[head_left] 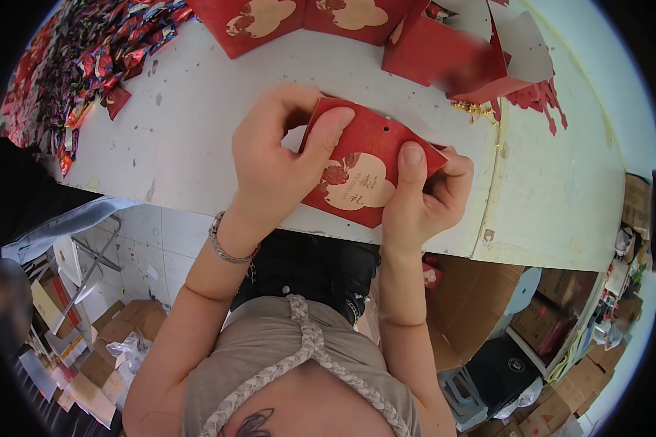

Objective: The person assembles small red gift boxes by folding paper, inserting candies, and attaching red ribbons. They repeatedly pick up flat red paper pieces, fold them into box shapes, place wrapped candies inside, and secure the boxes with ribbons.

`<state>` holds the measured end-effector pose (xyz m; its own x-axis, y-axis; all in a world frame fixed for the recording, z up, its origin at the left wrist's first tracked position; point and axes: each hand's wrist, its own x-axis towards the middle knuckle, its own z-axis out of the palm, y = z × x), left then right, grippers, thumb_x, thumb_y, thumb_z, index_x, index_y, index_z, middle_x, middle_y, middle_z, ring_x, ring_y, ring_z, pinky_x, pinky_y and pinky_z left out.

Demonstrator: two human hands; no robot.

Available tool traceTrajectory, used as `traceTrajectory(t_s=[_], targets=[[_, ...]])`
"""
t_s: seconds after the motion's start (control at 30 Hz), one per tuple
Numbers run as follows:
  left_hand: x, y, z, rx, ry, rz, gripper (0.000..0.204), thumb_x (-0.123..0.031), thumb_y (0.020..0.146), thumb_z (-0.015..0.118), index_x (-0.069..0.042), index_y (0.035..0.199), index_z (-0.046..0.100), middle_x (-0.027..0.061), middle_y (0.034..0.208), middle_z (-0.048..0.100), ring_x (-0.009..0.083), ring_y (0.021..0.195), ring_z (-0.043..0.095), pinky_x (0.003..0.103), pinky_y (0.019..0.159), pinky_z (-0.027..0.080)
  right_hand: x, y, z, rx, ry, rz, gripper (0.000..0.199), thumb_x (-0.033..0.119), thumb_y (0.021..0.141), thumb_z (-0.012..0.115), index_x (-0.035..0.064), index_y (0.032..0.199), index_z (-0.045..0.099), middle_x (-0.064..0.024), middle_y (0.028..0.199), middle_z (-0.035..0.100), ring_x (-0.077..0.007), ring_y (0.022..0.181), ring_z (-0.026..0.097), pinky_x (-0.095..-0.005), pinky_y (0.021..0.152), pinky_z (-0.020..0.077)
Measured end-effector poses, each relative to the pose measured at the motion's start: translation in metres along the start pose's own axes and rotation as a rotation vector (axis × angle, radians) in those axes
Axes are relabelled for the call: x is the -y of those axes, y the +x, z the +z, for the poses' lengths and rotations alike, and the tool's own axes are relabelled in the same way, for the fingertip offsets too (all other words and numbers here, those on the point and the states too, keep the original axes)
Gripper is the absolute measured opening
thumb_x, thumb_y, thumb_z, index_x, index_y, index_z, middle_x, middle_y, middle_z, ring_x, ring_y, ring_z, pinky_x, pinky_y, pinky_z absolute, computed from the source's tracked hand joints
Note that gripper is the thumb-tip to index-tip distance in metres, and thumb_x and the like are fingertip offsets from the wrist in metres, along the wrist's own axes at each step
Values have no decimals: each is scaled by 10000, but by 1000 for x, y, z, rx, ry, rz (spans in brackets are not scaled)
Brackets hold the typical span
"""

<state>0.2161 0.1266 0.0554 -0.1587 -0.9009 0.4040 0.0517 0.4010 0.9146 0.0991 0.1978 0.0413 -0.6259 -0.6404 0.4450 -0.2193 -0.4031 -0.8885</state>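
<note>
Between my hands, over the near part of the table [189,138], is a red paper gift box [386,149] with a cream flower-shaped patch and a small dark hole near its top edge. My left hand [280,149] grips its left side, thumb pressed on the front and fingers curled behind the upper edge. On the right side, my right hand [430,182] has its thumb on the front face and its fingers bent around the corner. The inside of the box and most fingertips behind it are hidden.
Beyond my hands stand several red boxes [259,25], with an open one [444,54] at the right. Shiny wrapped candies [109,62] heap up at the far left. Beside the open box lie red tassels [543,102] and small gold pieces [474,109]. A cardboard carton [470,298] sits below the table.
</note>
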Motion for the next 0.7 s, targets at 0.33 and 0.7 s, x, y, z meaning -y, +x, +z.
traceTrajectory(t_s=[0.33, 0.7], targets=[[-8, 12, -7, 340, -214, -382, 241, -96, 822, 681, 2, 1024, 594, 48, 922, 647, 83, 774, 602, 222, 665, 500, 14, 17, 2, 79, 233, 314, 255, 84, 843, 668, -22, 1033, 535, -75, 981, 609, -110, 876, 570, -235, 761, 472], [1, 14, -4, 428, -359, -386, 162, -57, 866, 571, -6, 1017, 546, 116, 988, 641, 115, 885, 600, 245, 750, 497, 0, 21, -13, 231, 354, 396, 199, 11, 863, 552, -35, 1054, 581, -106, 1039, 583, -131, 994, 529, -256, 854, 425]])
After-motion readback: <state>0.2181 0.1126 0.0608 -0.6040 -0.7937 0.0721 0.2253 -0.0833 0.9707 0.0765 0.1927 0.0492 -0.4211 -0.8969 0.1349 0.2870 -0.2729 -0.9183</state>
